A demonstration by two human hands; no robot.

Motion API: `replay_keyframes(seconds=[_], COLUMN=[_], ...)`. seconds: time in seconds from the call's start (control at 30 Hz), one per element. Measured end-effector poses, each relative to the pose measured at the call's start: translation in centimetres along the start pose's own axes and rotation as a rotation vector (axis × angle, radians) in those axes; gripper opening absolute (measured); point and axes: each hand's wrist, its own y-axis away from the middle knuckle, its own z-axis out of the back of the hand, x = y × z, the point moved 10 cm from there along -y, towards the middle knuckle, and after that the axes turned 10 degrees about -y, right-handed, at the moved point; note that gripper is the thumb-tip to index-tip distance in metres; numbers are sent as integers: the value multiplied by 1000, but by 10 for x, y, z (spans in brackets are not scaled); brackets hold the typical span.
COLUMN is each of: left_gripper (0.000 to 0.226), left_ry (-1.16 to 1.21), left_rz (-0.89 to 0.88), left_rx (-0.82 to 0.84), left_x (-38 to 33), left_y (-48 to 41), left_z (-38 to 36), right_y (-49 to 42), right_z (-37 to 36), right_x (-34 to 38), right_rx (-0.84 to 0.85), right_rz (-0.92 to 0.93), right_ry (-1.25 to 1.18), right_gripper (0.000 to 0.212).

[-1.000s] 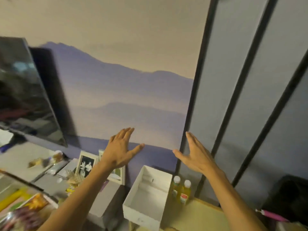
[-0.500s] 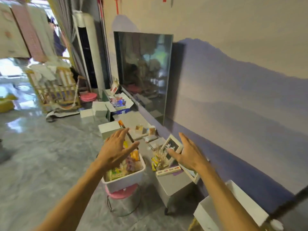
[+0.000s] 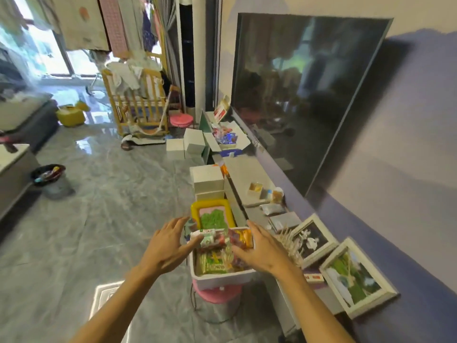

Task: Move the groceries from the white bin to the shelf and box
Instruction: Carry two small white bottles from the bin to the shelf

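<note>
A white bin (image 3: 222, 278) full of packaged groceries stands on a pink stool (image 3: 217, 294) in the lower middle. A white-and-green packet (image 3: 207, 237) lies on top, an orange-red packet (image 3: 241, 237) beside it, and green packets (image 3: 212, 262) below. My left hand (image 3: 168, 246) hovers over the bin's left edge with fingers spread, the thumb close to the white-and-green packet. My right hand (image 3: 262, 250) is spread over the bin's right side above the packets. Neither hand grips anything. A low grey shelf (image 3: 243, 173) runs along the wall right of the bin.
A large dark TV (image 3: 304, 95) leans on the wall. Framed photos (image 3: 356, 278) and small packets (image 3: 272, 209) lie on the shelf. White boxes (image 3: 207, 179) and a yellow-rimmed tray (image 3: 212, 214) sit beyond the bin. A bucket (image 3: 50, 179) stands left on the grey floor.
The view swung left from the wall and the empty white box to the bin. Both hands came down over the bin's groceries, still spread.
</note>
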Motion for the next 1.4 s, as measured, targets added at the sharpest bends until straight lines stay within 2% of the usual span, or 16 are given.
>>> replay_keyframes(seconds=[0.07,0.2,0.3,0.4,0.6,0.7,0.8,0.87,0.97,1.1,1.23,1.4], left_gripper=[93,93,93,81,59,60,74,68,53,58,57,39], left_ry=[34,144,269,427,823,930,987,1058,1171,1288,1371,1454], left_rz=[44,210,369,546,937,1055,1148,1216,1282,1274,1258,1243], left_rx=[19,20,33,-5,-119,-142,-122,-146,-170,-146,-129,-159], left_x=[16,42,54,65,101,123,140,147,154,160,164,161], left_y=[-19,-56,-84,-114,-166,-187,-201,-207,-210,-214,-219,-219], left_z=[-20,-70,-120,-176,-319,-401,-465,-486,-508,-534,-545,-535], right_y=[-39,-126,-199,-277,-404,-445,-472,-483,-496,-507,-504,-495], right_z=[-16,-48,-73,-109,-225,-297,-351,-375,-397,-414,-417,-403], right_x=[-5,-23,-37,-55,-102,-127,-148,-159,-171,-179,-179,-174], right_rx=[50,171,253,354,532,611,648,664,678,703,682,574], right_rz=[11,43,100,157,253,300,329,337,326,317,304,364], right_ry=[39,111,177,221,322,366,378,376,372,388,401,407], right_gripper=[111,113,112,110,103,94,86,85,71,44,37,40])
